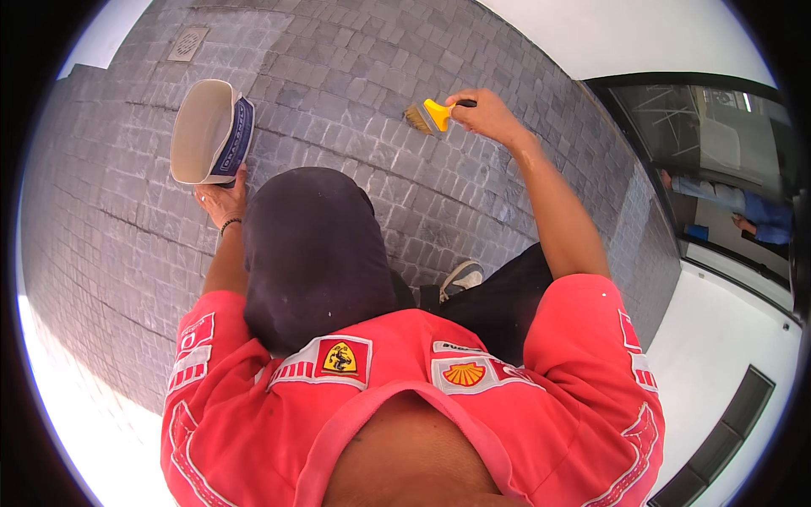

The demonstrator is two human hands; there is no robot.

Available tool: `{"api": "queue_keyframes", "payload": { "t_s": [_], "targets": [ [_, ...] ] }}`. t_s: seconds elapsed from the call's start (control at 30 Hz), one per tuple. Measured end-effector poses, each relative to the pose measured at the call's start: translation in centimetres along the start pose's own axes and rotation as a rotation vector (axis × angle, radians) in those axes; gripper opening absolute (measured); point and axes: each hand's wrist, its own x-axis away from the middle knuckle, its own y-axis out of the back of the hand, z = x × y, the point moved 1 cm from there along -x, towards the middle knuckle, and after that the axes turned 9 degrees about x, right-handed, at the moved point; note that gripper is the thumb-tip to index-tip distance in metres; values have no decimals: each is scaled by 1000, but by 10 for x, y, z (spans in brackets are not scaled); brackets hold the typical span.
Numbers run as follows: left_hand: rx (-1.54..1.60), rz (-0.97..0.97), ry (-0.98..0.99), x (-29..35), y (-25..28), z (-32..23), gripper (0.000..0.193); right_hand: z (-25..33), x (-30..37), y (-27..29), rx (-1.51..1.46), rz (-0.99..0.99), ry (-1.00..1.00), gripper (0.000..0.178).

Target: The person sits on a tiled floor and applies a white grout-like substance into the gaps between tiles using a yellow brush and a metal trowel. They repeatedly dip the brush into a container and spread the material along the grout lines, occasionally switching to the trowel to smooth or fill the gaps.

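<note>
My left hand (223, 201) is closed on the lower end of a cream-coloured tub (191, 139) with a dark blue printed band; most of its fingers are hidden behind the tub. The tub is tipped so that its wide mouth faces up toward me. Out to the right, my right hand (488, 116) grips the black handle of a paintbrush (437, 115) with a yellow body and tan bristles. Its bristles point left, over the grey paving; whether they touch it I cannot tell.
Grey stone paving (355, 139) spreads all round, with paler joints in places. A square drain cover (188, 44) lies at the far left. White walls (659, 38) and a dark-framed glass door (705, 135) stand at the right; a person in blue (764, 221) shows there. My shoe (463, 277) is below.
</note>
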Motion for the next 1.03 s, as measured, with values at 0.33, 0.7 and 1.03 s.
{"api": "queue_keyframes", "payload": {
  "t_s": [0.33, 0.7, 1.03],
  "targets": [
    [-9, 13, 55, -3, 5, -9, 111, -25, 36, 10, 509, -76, 167, 38],
    [166, 16, 47, -7, 7, -9, 111, -30, 59, 47, 367, -98, -95, 38],
    [70, -68, 4, -2, 9, -22, 98, -85, 58, 57, 54, -106, -412, 35]
  ]
}}
